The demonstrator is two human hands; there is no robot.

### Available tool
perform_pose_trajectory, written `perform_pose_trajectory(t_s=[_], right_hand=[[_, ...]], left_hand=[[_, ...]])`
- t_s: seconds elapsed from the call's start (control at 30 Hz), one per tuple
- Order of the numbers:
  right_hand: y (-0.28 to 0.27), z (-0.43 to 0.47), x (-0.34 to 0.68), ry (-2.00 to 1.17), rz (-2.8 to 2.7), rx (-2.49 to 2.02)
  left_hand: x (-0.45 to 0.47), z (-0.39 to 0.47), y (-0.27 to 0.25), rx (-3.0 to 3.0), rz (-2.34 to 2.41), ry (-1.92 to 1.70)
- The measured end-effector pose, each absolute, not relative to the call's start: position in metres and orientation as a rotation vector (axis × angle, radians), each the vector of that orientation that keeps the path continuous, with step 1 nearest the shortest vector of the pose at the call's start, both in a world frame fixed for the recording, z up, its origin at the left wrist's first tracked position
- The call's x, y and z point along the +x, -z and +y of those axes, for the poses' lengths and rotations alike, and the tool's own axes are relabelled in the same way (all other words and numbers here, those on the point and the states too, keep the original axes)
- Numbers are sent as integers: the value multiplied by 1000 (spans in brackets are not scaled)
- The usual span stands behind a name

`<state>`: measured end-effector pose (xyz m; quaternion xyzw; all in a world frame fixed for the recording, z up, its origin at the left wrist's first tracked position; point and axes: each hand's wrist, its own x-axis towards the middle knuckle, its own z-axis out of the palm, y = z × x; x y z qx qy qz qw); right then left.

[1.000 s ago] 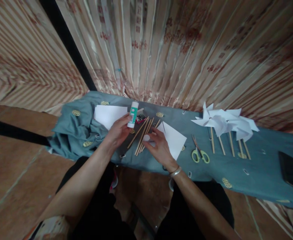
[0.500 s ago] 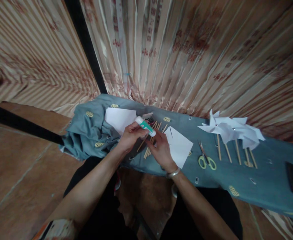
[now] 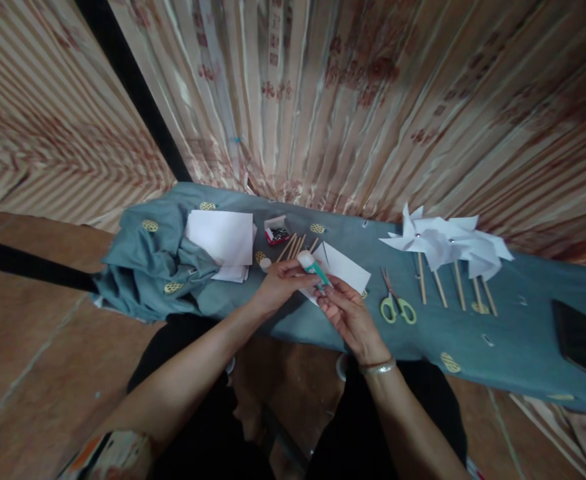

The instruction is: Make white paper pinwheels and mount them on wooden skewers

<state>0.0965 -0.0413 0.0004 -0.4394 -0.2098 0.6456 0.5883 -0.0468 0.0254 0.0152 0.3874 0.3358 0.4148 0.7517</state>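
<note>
A green and white glue stick (image 3: 319, 275) is held tilted in front of me. My left hand (image 3: 283, 283) grips it with thumb and fingers, its white end pointing up and left. At the lower end, the curled fingers of my right hand (image 3: 347, 308) close on the same stick. Beneath and behind it lies a white paper square (image 3: 349, 268) with a cut in it, partly hidden by my hands. Just beyond my left hand is a small white round piece (image 3: 265, 265), possibly the cap. Several thin wooden sticks (image 3: 297, 245) lie behind my hands.
A stack of white paper (image 3: 223, 237) lies at left beside a small red box of metal pins (image 3: 277, 231). To the right are green-handled scissors (image 3: 397, 303), white paper pinwheels (image 3: 445, 243) on sticks, and a dark phone (image 3: 579, 339). A blue-grey cloth (image 3: 517, 347) covers the table.
Both hands have moved right and slightly down with the glue stick, over the paper square. The pin box and the small white round piece now show clearly. The view has shifted a little right.
</note>
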Motion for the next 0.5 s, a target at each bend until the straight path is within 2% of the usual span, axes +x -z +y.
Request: perform_pose_trajectory(t_s=[0.3,0.5], right_hand=[[-6,-38,95,-1598,0,-704],[-6,-36,95,-1696,115,-574]], left_hand=[[-24,22,-12,1035,719,-953],[-27,23,-9,1168,722,-1017]])
